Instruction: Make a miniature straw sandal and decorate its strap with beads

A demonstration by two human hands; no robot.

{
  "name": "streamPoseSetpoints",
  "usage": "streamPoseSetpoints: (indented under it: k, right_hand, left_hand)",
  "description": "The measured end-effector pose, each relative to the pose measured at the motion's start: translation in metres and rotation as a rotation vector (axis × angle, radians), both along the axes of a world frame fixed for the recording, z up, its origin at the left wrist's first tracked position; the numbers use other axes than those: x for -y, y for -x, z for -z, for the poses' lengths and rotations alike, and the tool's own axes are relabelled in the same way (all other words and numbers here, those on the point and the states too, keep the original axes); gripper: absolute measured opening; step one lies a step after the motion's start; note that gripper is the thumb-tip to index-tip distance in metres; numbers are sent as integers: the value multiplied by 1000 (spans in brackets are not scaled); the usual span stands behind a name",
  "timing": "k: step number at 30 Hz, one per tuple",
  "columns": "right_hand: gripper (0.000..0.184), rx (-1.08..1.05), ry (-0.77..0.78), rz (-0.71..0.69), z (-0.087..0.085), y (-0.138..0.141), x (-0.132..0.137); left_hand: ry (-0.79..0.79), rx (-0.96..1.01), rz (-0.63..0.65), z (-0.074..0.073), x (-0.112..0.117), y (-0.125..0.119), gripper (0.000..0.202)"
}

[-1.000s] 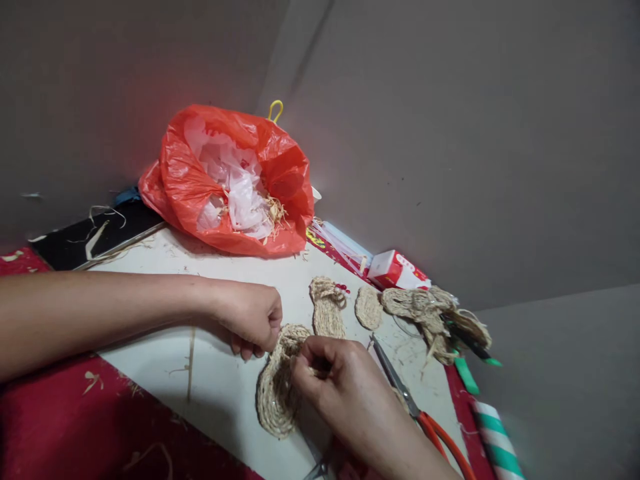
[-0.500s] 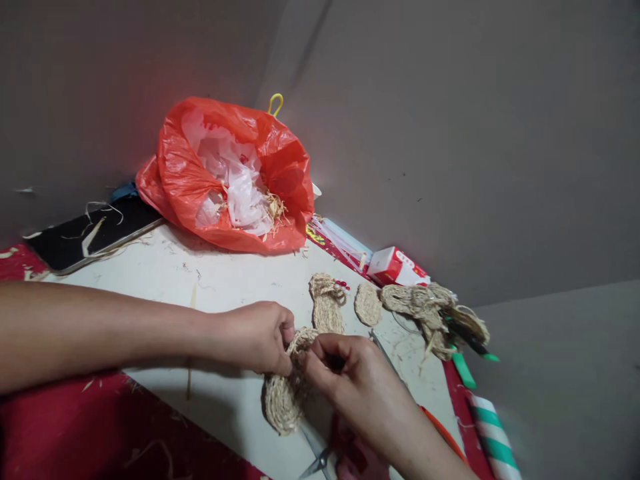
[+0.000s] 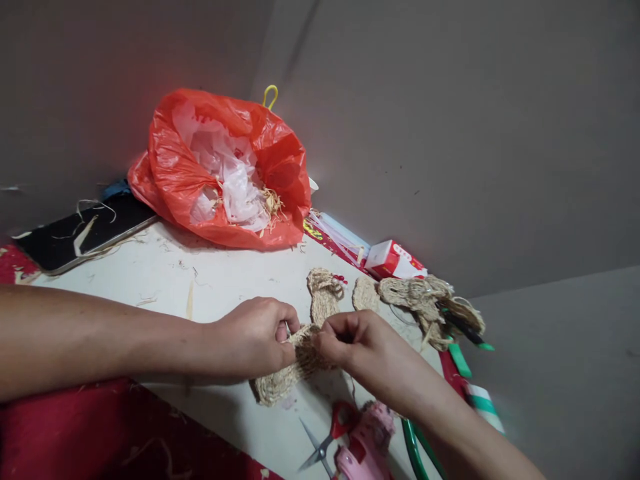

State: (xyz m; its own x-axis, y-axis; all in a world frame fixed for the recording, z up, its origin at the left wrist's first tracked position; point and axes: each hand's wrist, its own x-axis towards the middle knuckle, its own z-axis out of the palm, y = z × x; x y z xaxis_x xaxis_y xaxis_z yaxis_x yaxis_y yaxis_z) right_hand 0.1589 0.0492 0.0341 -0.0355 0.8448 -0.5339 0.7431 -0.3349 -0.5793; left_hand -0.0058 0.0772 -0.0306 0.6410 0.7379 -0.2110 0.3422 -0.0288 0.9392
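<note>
Between my hands is a small slipper-shaped piece of braided straw (image 3: pixel 281 385), tilted over the white board (image 3: pixel 175 293). My left hand (image 3: pixel 257 337) is closed, thumb and fingers pinching its upper edge from the left. On the other side my right hand (image 3: pixel 357 343) has its thumb and forefinger pressed together at the piece's right part; whether a fine strand is in that pinch I cannot make out. Just beyond the hands lies a similar straw slipper (image 3: pixel 325 297), with a flat straw oval (image 3: pixel 366 293) beside it.
Open red-handled scissors (image 3: pixel 327 440) lie near a pink tool (image 3: pixel 367 443) and green handles (image 3: pixel 413 450). A red plastic bag (image 3: pixel 170 167) with straw scraps stands at the back. Also there: a dark tablet-like slab (image 3: pixel 90 233), a red-white box (image 3: pixel 395 260), a straw bundle (image 3: pixel 420 297).
The straw piece has turned so its lower end points further left and up. My right hand has moved slightly right, uncovering the scissors and the pink tool. The view has shifted a little.
</note>
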Motion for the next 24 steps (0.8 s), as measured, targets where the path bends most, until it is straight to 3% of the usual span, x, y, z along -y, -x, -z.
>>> streamPoseSetpoints:
  k: [10,16,24]
  right_hand:
    - [17,111,7,19,-5,10,-12]
    - [23,130,-22,-2,-4,16,-18]
    - [25,37,48,-26,-8,4,-17]
  left_hand:
    - [-147,-15,-15,-3,1,0,11]
    - [-124,-15,11,-1,0,-3,8]
    - [-59,-43,8,-1,-1,-4,13]
